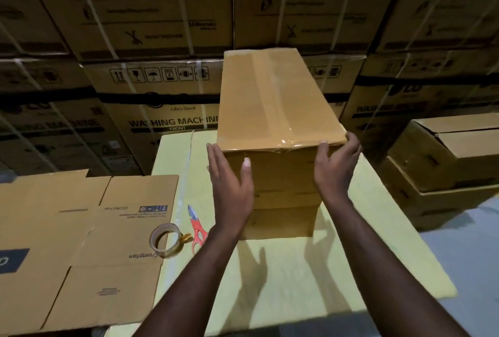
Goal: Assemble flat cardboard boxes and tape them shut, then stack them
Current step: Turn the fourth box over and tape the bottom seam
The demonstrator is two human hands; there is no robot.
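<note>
A taped brown cardboard box sits on top of a stack of similar boxes on a yellow-covered surface. Clear tape runs along its top seam and over the near edge. My left hand is at the box's near left corner, fingers straight, thumb against the front face. My right hand is at the near right corner, fingers straight and touching the edge. Flat unfolded cardboard boxes lie to the left. A roll of brown tape and red scissors lie beside them.
Large strapped washing machine cartons form a wall behind. More brown cartons are stacked on the floor at the right. Grey floor shows at the lower right.
</note>
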